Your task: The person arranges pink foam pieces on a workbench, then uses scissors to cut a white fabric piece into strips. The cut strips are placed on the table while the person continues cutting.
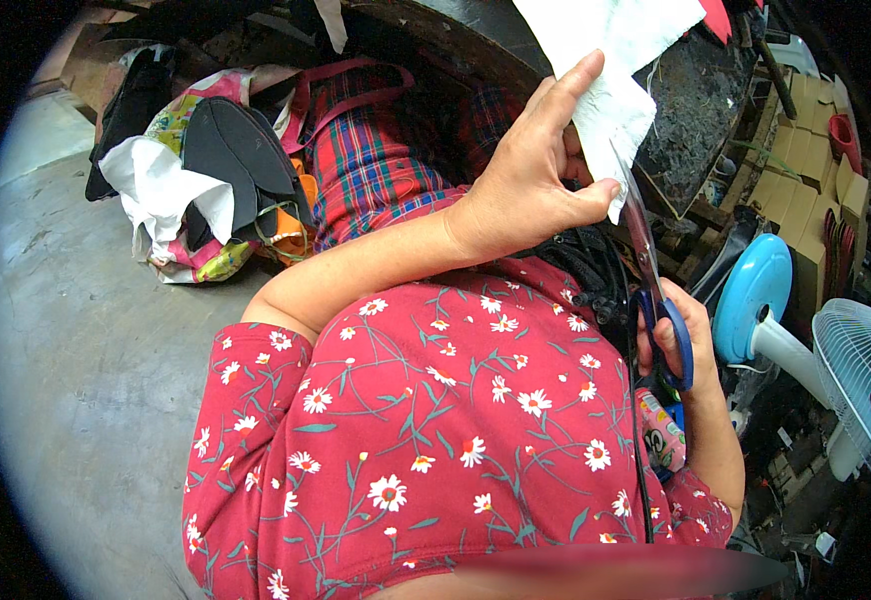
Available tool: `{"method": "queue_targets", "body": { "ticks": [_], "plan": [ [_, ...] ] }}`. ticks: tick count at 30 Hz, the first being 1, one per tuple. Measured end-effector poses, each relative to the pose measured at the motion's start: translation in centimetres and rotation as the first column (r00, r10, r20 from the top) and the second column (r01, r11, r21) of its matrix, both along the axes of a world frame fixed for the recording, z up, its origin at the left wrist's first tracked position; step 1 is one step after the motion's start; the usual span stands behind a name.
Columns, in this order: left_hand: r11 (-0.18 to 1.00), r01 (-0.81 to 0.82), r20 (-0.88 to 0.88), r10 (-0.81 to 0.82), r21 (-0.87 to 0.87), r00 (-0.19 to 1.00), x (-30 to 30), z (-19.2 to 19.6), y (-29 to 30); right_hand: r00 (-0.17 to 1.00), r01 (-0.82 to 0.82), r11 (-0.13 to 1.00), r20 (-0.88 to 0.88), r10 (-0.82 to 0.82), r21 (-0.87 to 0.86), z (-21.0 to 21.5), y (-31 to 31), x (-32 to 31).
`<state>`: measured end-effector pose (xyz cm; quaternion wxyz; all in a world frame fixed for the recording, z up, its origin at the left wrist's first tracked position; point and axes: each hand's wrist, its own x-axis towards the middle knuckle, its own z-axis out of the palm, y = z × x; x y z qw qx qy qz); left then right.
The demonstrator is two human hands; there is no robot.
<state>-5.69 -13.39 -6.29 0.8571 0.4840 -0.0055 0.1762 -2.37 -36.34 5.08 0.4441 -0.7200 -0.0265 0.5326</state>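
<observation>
My left hand reaches across from the left, its index finger and thumb at the edge of a white cloth-like sheet, with other fingers curled and partly hidden. The sheet's upper end lies over the dark worktop and runs out of the picture. In my right hand is a pair of scissors with blue handles, fingers through the loops. The scissor blades point up, and their tips are at the sheet's lower corner, close to my left thumb. Whether the blades grip the sheet I cannot tell.
A dark, worn worktop lies ahead. Red plaid fabric covers my lap. At left, a bag holds black shaped pieces and white scraps. To the right stand a blue-and-white fan and cardboard boxes.
</observation>
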Motion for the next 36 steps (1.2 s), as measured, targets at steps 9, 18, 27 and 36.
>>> {"method": "queue_targets", "body": {
  "ticks": [9,18,27,36],
  "plan": [
    [0.997,0.021,0.006,-0.021,0.079,1.0,-0.3,0.2,-0.6,0.997,0.076,0.99,-0.005,-0.076,0.116,-1.0,1.1,0.0],
    [0.986,0.008,-0.091,-0.024,-0.168,0.996,0.3,0.0,1.5,0.998,0.063,0.994,-0.018,-0.061,0.093,-0.9,0.2,0.0],
    [0.98,0.088,-0.001,-0.089,-0.18,0.996,0.7,0.0,0.6,0.997,0.067,0.991,0.021,-0.07,0.115,-1.7,1.4,0.5],
    [0.99,0.131,-0.225,-0.117,0.048,0.967,0.6,0.3,2.8,0.997,0.078,0.992,-0.001,-0.079,0.102,-1.0,0.8,0.0]
  ]
}}
